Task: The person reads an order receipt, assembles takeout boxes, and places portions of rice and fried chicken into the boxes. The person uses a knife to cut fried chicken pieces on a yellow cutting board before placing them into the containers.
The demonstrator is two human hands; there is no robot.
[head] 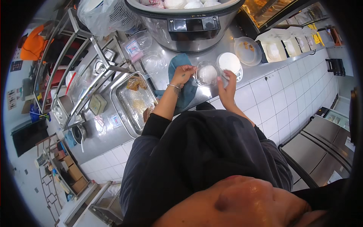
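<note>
A clear plastic clamshell container [202, 79] with a round white portion, perhaps rice [208, 72], inside is held between my two hands over the steel counter's front edge. The fingers of my left hand [183, 76] pinch its left edge. On the opposite side, my right hand [228, 89] grips the container's right edge with thumb and fingers. Just beyond my right hand sits a round white kitchen scale [228, 61], partly covered by the fingers. A blue-green cloth [187, 95] lies on the counter beneath my left hand and wrist.
A large cooker [195, 37] full of white wrapped bundles [175, 3] stands behind the container. To the left are a wire-racked metal tray [124, 110] with food pieces and another clear container [153, 61]. Right of the scale are a plastic bowl [247, 51] and white boxes [273, 49].
</note>
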